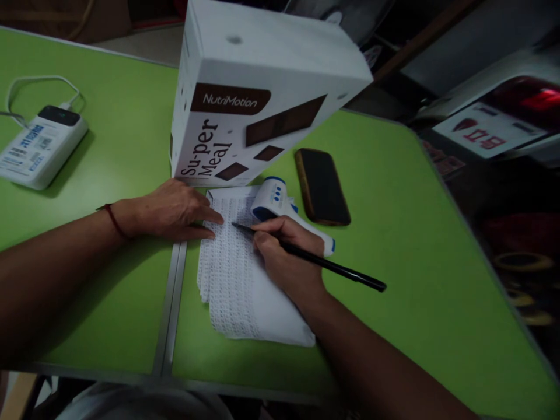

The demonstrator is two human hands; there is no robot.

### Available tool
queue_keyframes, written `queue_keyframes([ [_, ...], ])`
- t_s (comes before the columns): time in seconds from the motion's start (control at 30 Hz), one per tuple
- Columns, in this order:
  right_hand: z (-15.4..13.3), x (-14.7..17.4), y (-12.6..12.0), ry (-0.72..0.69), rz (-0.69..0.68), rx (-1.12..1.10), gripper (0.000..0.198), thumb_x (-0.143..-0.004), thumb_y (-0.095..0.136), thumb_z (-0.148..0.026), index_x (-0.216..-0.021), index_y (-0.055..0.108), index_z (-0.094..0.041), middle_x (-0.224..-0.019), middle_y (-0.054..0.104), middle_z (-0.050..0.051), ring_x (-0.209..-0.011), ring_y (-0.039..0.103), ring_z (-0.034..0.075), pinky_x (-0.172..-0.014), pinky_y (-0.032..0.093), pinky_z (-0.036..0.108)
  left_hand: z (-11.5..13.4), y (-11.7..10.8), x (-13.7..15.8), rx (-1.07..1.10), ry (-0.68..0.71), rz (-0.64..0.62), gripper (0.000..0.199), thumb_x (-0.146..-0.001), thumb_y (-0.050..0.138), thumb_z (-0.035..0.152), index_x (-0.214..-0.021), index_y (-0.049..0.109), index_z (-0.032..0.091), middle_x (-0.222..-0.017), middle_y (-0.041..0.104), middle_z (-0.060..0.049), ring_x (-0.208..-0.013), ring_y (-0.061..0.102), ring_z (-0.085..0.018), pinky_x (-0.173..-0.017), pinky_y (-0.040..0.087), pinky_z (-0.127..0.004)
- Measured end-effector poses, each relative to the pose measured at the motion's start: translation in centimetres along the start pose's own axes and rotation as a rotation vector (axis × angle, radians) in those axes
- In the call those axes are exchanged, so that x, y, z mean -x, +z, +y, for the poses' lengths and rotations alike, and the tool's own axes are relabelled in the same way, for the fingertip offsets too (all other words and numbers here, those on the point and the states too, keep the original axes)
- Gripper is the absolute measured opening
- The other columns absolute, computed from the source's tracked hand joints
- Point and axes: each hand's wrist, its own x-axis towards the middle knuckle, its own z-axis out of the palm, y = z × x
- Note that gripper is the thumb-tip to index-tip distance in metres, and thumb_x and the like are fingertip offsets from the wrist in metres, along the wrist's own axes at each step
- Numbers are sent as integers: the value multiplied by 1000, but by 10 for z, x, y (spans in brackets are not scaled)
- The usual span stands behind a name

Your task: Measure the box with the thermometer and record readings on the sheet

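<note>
Far left, a white power bank (48,149) is lying on the green table (126,111), a white cable (41,77) looping from it. The left hand (170,210), dark red cord (114,220) at the wrist, is spreading its fingers loosely, index fingertip resting on the paper's left part. Just behind, a white box (219,140) is standing upright. The paper (234,291) is lying between the hands, right of the table's metal seam (168,309), dense handwritten rows filling its left side. A black pen (341,269) is pointing left at these rows; tip contact unclear. The right hand (291,251) is gripping the pen, fingers closed around it. Beyond, a white-and-blue thermometer (271,195) is lying partly hidden. Rightmost, a dark phone (324,184) is lying flat beside the thermometer
</note>
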Motion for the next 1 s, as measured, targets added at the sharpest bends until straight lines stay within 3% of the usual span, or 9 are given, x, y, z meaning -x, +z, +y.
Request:
queue_keyframes([
  [0.63, 1, 0, 0, 7, 34, -9, 12, -65, 56, -29, -62, 65, -22, -52, 59, -3, -49, 52, 13, -52, 45, 31, -1, 1, 0, -5, 12, 15, 28, -97, 57, 40, -106, 75, 21, -78, 75, -3, -64, 64, -14, -54, 34, -26],
  [1.0, -1, 1, 0, -8, -45, -88, 9, -66, 58, -27, -64, 67, -23, -54, 62, -2, -49, 53, 14, -51, 47, 30, 1, -1, 0, -18, -29, -41, 27, -93, 61, 39, -108, 75, 23, -83, 76, -3, -67, 66, -15, -54, 36, -27],
])
